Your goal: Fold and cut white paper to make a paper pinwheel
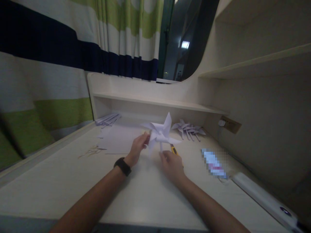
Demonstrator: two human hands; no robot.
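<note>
A white paper pinwheel (pixel 159 133) stands upright in front of me, its pointed blades spread. My right hand (pixel 172 164) is closed around the lower part of its white paper stick (pixel 161 147). At the left side of the pinwheel, my left hand (pixel 139 145) has its fingers curled together against a blade; the fingertips are partly hidden behind the paper. A dark watch band (pixel 122 166) circles my left wrist. Just behind my right hand lies a yellow and black utility knife (pixel 174 149), partly covered by that hand.
Several finished pinwheels (pixel 187 128) lie at the back right, rolled paper sticks (pixel 108 119) at the back left. A white sheet (pixel 121 137) and thin wooden sticks (pixel 91 150) lie left. A blurred-out phone (pixel 213 163) and a long white lamp-like bar (pixel 263 197) are right.
</note>
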